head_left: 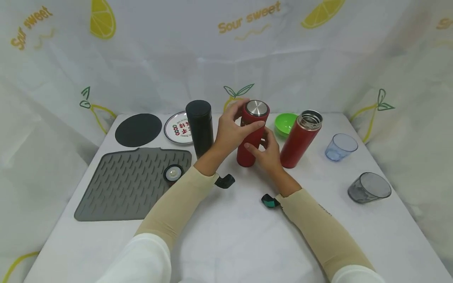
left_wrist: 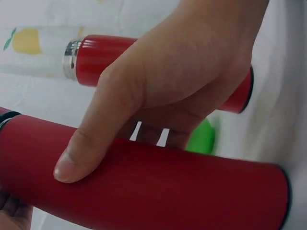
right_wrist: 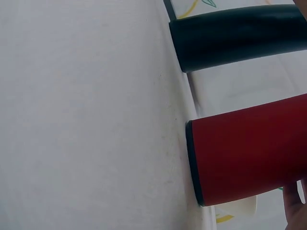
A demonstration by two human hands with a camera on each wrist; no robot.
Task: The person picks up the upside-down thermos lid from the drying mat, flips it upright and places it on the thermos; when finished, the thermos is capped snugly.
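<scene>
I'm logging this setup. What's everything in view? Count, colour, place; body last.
Capped flask: 1, red, centre
Open flask: 1, red, centre right
Dark flask: 1, black, centre left
Bowl: 1, green, behind open flask
Blue tumbler: 1, blue, right
Grey tumbler: 1, grey, nearer right
Mat: 1, grey, left
Lid-like piece: 1, black and silver, on mat
Disc: 1, black, back left
Plate: 1, white, partly behind dark flask
Table: 1, white, underneath
Backdrop: 1, white, behind
Left hand: 1, gripping capped flask
Right hand: 1, likewise, lower
Sleeves: 2, beige and white, arms
Wrist pieces: 2, mostly black, wrists
</scene>
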